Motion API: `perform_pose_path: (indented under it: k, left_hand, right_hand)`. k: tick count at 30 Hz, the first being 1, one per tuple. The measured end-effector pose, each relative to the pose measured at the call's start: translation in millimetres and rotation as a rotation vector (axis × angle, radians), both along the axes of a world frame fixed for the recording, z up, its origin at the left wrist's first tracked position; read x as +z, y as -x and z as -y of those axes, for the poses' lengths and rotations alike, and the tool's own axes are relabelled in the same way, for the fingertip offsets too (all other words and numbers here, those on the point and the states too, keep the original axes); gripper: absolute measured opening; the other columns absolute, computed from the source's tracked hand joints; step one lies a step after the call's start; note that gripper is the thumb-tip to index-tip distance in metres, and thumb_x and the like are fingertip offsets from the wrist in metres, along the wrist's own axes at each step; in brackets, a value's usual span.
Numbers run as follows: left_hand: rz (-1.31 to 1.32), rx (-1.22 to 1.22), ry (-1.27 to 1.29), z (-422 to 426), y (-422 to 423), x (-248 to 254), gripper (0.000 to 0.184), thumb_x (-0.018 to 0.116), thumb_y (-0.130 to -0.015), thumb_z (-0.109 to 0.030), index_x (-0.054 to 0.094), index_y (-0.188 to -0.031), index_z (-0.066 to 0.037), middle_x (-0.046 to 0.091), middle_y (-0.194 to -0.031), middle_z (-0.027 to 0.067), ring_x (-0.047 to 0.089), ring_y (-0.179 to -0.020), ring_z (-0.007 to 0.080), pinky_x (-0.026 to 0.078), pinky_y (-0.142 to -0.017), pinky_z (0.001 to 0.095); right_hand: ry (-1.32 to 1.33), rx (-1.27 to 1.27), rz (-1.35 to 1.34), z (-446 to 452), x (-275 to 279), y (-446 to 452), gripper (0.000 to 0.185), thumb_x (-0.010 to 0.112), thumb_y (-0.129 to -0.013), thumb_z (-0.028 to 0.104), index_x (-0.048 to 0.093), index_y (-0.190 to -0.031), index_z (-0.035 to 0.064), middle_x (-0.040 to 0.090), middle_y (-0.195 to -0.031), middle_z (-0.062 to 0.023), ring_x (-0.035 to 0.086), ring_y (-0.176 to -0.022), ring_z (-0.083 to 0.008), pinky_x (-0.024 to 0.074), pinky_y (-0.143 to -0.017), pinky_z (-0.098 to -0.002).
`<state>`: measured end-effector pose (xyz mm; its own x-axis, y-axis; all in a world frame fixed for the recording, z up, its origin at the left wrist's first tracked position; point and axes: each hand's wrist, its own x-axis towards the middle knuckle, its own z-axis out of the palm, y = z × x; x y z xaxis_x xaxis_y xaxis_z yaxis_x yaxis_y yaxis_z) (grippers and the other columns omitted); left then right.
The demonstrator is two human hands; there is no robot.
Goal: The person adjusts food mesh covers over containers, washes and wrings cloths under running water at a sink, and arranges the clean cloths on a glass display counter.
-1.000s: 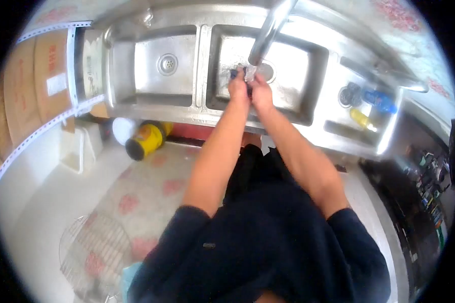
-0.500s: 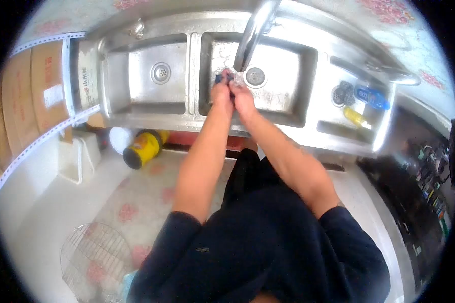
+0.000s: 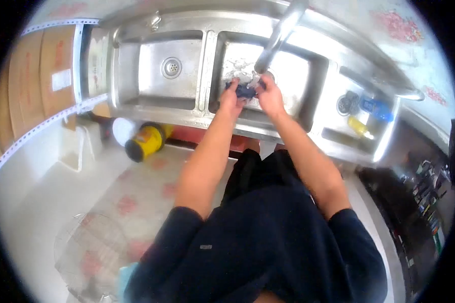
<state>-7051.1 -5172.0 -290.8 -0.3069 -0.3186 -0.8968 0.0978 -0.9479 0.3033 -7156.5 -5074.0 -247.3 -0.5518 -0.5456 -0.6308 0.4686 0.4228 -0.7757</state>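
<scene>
A dark, wet, crumpled cloth is stretched between my hands over the right-hand sink basin. My left hand grips its left end, fingers closed round it. My right hand pinches the other end, just below the spout of the metal faucet. Water seems to run from the spout onto the cloth. The basin's drain is mostly hidden behind my right hand.
To the left lies a second basin with a drain. On the right ledge are a blue bottle, a yellow bottle and a dark scouring pad. Cardboard boxes fill the left shelf. A yellow-and-black cylinder stands below.
My hands have moved apart from being bunched together, and the dark cloth now spreads between them. The view has shifted slightly, so the sink appears further right.
</scene>
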Motion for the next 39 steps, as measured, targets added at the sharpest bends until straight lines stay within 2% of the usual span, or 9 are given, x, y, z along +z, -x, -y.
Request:
perform_pose_path:
  k: [2, 5, 13, 17, 20, 28, 31, 36, 39]
  left_hand:
    - [-0.056, 0.006, -0.016, -3, 7, 8, 0.049, 0.05, -0.103, -0.053, 0.062, -0.116, -0.007, 0.068, -0.105, 0.011, 0.066, -0.095, 0.0233, 0.056, -0.083, 0.0389]
    - [-0.236, -0.013, -0.086, -3, 26, 38, 0.071, 0.049, -0.093, -0.073, 0.057, -0.125, -0.01, 0.064, -0.118, 0.0153, 0.064, -0.103, 0.0287, 0.053, -0.091, 0.0432]
    - [-0.323, 0.049, -0.157, -10, 40, -1, 0.058, 0.049, -0.098, -0.065, 0.059, -0.101, -0.008, 0.065, -0.1, 0.0102, 0.065, -0.092, 0.0292, 0.054, -0.082, 0.0428]
    - [-0.228, 0.029, -0.084, -15, 38, 33, 0.047, 0.037, -0.1, -0.041, 0.062, -0.117, -0.004, 0.067, -0.106, 0.0146, 0.065, -0.101, 0.0303, 0.052, -0.091, 0.049]
    - [-0.315, 0.078, -0.168, -17, 26, -30, 0.046, 0.044, -0.106, -0.044, 0.062, -0.117, -0.002, 0.067, -0.11, 0.0131, 0.064, -0.1, 0.0291, 0.052, -0.091, 0.043]
    - [0.006, 0.105, 0.066, -25, 31, 20, 0.038, 0.045, -0.105, -0.033, 0.059, -0.12, -0.001, 0.068, -0.113, 0.0141, 0.068, -0.096, 0.0258, 0.056, -0.084, 0.0422]
    - [0.085, 0.128, 0.139, -21, 25, 10, 0.036, 0.057, -0.102, -0.031, 0.059, -0.121, -0.001, 0.066, -0.112, 0.0115, 0.067, -0.097, 0.0226, 0.054, -0.083, 0.039]
    - [0.236, 0.099, 0.299, -15, 20, -6, 0.05, 0.061, -0.101, -0.034, 0.049, -0.136, 0.001, 0.066, -0.118, 0.013, 0.068, -0.096, 0.0248, 0.057, -0.081, 0.0397]
    - [0.145, 0.182, 0.161, -11, 33, 13, 0.028, 0.058, -0.102, -0.026, 0.06, -0.125, -0.009, 0.065, -0.111, 0.0088, 0.063, -0.099, 0.0209, 0.054, -0.085, 0.0373]
  right_hand:
    - [-0.021, 0.365, -0.779, -12, 15, -18, 0.033, 0.065, -0.091, 0.01, 0.064, -0.124, 0.0046, 0.061, -0.127, -0.0177, 0.059, -0.114, -0.0394, 0.0515, -0.095, -0.0454]
    - [0.134, 0.346, -0.915, -20, 63, -40, 0.028, 0.07, -0.086, 0.014, 0.068, -0.113, 0.0062, 0.059, -0.127, -0.0156, 0.053, -0.118, -0.0419, 0.0447, -0.102, -0.0481]
    - [-0.032, 0.415, -1.115, 2, 27, -18, 0.024, 0.068, -0.087, 0.033, 0.073, -0.091, 0.0096, 0.058, -0.1, -0.0142, 0.061, -0.093, -0.0374, 0.0522, -0.074, -0.0487]
    - [-0.197, 0.491, -1.089, 16, 1, -12, 0.025, 0.069, -0.086, 0.035, 0.074, -0.087, 0.0103, 0.065, -0.093, -0.0142, 0.066, -0.086, -0.038, 0.0536, -0.073, -0.0495]
    - [-0.392, 0.474, -0.865, 28, -14, -9, 0.037, 0.062, -0.092, 0.045, 0.075, -0.092, 0.0106, 0.068, -0.083, -0.0214, 0.067, -0.085, -0.0394, 0.0519, -0.074, -0.051]
    - [-0.298, 0.156, -0.281, 40, -89, 8, 0.041, 0.063, -0.095, 0.038, 0.069, -0.11, 0.0003, 0.07, -0.096, -0.016, 0.068, -0.087, -0.0301, 0.0533, -0.078, -0.0418]
    - [0.018, -0.353, 0.552, 31, -111, 6, 0.043, 0.065, -0.096, 0.032, 0.064, -0.125, 0.0001, 0.068, -0.106, -0.0105, 0.066, -0.09, -0.0239, 0.0523, -0.081, -0.0401]
    - [0.217, -0.377, 0.56, 20, -71, -23, 0.043, 0.062, -0.099, 0.026, 0.058, -0.136, 0.0031, 0.067, -0.109, -0.0082, 0.062, -0.099, -0.0215, 0.0489, -0.089, -0.0332]
    - [-0.075, -0.059, -0.027, 9, -34, -53, 0.045, 0.054, -0.099, 0.029, 0.057, -0.133, -0.0002, 0.069, -0.118, -0.0187, 0.065, -0.103, -0.0248, 0.0505, -0.089, -0.0377]
